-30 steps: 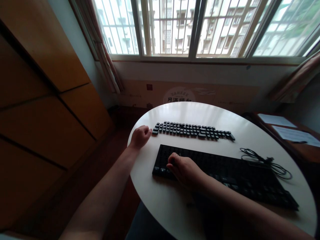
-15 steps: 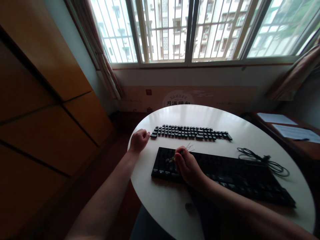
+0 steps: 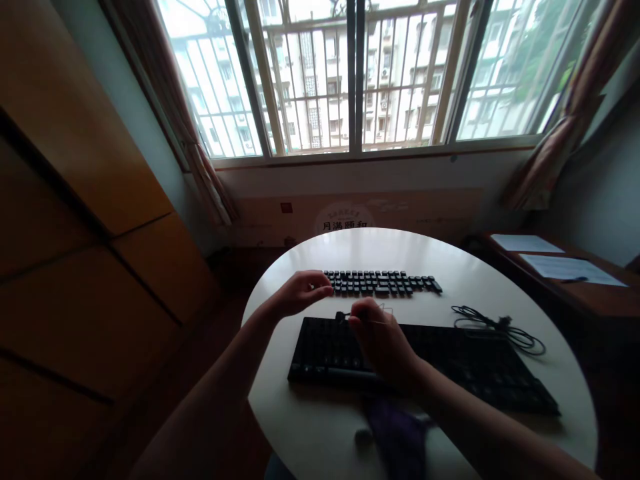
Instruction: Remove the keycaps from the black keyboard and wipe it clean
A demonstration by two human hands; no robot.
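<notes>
Gripping a thin wire tool (image 3: pixel 392 313), right hand (image 3: pixel 377 337) has its fingers curled tight round the middle; wire loops poke out on the right side, and a single black keycap (image 3: pixel 341 317) sits at the left end. Keycap is over the back edge of the black keyboard (image 3: pixel 450 347), left part. Keyboard lies at a slant on the white round table (image 3: pixel 273 400), right forearm crossing it.

Left hand (image 3: pixel 303 291) is half curled, thumb and forefinger apart with a gap between, at the left end of the loose keycap rows (image 3: pixel 380 283); it covers part of that end, can't tell if it touches any. Rows run behind the keyboard, near it. Coiled cable (image 3: pixel 503 323) by keyboard's back right side. Blurred purple item (image 3: pixel 397 433) in front of keyboard, small dark object (image 3: pixel 363 437) just left of it.
</notes>
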